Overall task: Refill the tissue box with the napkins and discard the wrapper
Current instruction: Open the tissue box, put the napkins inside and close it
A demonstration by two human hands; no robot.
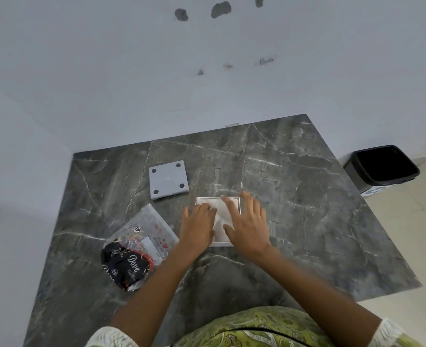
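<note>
- The box (218,200) sits open near the middle of the table (307,196), white and square, with pale napkins (219,216) already in it.
- Both hands lie flat on the napkins, fingers spread, clamped on nothing: the left hand (198,227) on the box's left side, the right hand (248,225) on its right.
- So the filling looks nearly done; they seem to be pressing the stack level.
- The grey lid (168,179) lies behind and left of the box, not yet fitted.
- The wrapper (138,244), crumpled clear-and-black plastic, lies left of the box, undiscarded.
- The bin (382,166) stands on the floor, well right of the box.
</note>
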